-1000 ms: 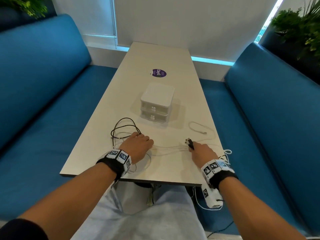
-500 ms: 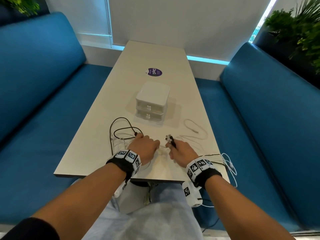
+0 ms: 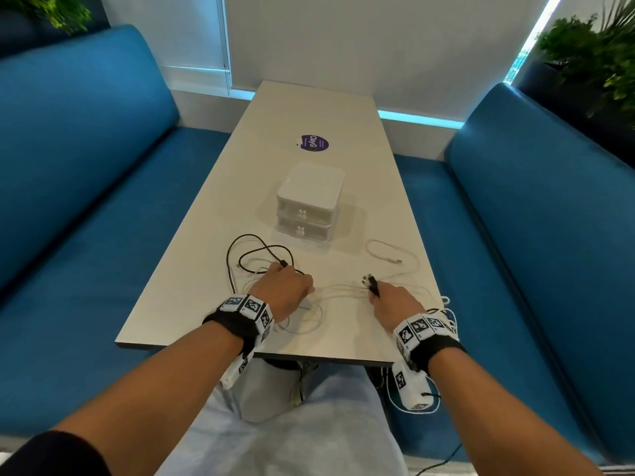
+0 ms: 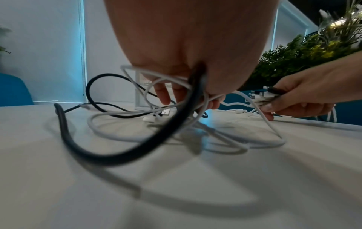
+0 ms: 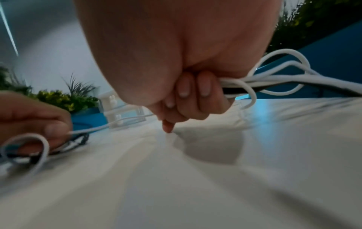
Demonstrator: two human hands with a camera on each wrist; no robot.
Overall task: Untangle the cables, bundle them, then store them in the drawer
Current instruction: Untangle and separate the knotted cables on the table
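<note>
Black and white cables lie tangled on the table's near end. My left hand rests on the tangle, gripping the black cable and pinching strands of the white cables. My right hand sits to the right, its fingers curled round a bunch of white and black cable ends whose plugs stick out of the fist. Loops of black cable spread out left of my left hand. One more white cable lies loose further right. The white two-drawer unit stands behind, both drawers closed.
The light table runs away from me between two blue benches. A purple sticker lies beyond the drawer unit. White cable loops hang over the table's right edge by my right wrist. Plants stand in the far corners.
My right hand first came in close to the left hand, then pulled back to the right with the cable ends. The left hand stayed on the tangle.
</note>
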